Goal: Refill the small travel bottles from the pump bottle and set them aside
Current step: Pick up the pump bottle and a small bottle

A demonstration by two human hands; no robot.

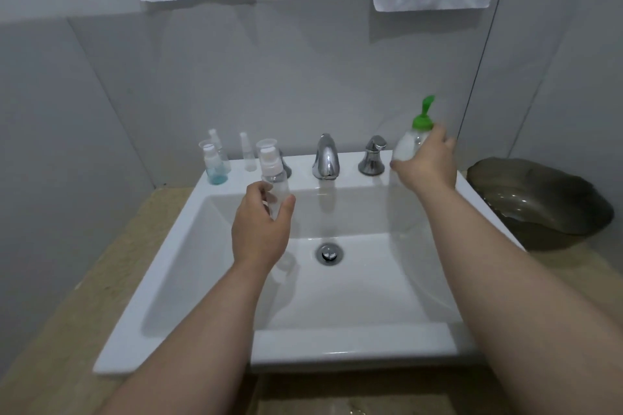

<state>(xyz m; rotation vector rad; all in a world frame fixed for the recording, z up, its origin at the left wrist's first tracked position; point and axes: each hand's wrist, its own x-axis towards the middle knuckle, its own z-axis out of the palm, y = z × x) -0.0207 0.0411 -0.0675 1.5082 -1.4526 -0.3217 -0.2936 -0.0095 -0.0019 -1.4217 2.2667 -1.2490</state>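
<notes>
Small travel bottles [213, 167] upright on the sink [354, 344] ledge's back left corner, left hand [259, 226] curled around a clear travel bottle [274, 175] over the basin, chrome faucet [325, 157], right hand [426, 165] gripping the green-topped pump bottle [413, 141] above the right ledge, dark bowl [539, 195] on the desk.

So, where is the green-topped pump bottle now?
Head view, right side: the clear green-topped pump bottle is held in the right hand, just right of the chrome tap handle.

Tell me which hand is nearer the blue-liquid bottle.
Left. The left hand, holding a clear bottle, is right of the blue-liquid bottle; the right hand grips the pump bottle beyond the faucet.
</notes>
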